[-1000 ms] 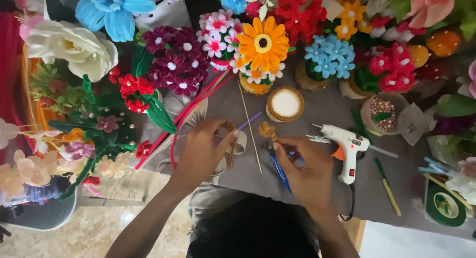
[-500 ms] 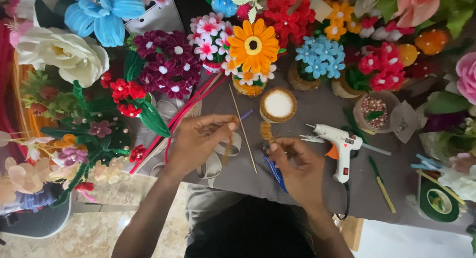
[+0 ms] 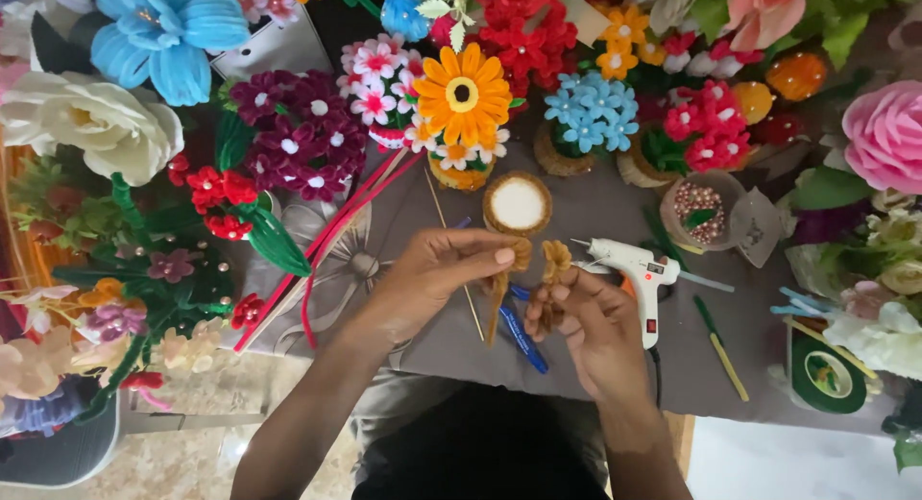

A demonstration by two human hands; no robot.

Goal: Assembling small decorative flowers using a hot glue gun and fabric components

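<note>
My left hand [image 3: 437, 274] pinches a brown fuzzy pipe-cleaner piece [image 3: 509, 269] between thumb and fingers, its tail hanging down. Close beside it, my right hand [image 3: 588, 325] grips a second brown pipe-cleaner piece [image 3: 555, 262] that is curled at its top. The two pieces are held a little above the grey cloth [image 3: 595, 207], nearly touching. Blue pipe cleaners [image 3: 523, 335] lie on the cloth under my hands. A thin wooden stick [image 3: 453, 260] runs past my left hand.
A white glue gun [image 3: 634, 269] lies just right of my right hand. A small round basket [image 3: 517, 204] stands behind my hands, a bead pot [image 3: 699, 207] to its right. Pipe-cleaner flowers ring the cloth; long red stems [image 3: 336, 241] at left, green tape roll [image 3: 824, 375] at right.
Both hands have lifted the brown pieces up and brought them closer together; the left hand now pinches one piece in plain view. The camera has shifted slightly.
</note>
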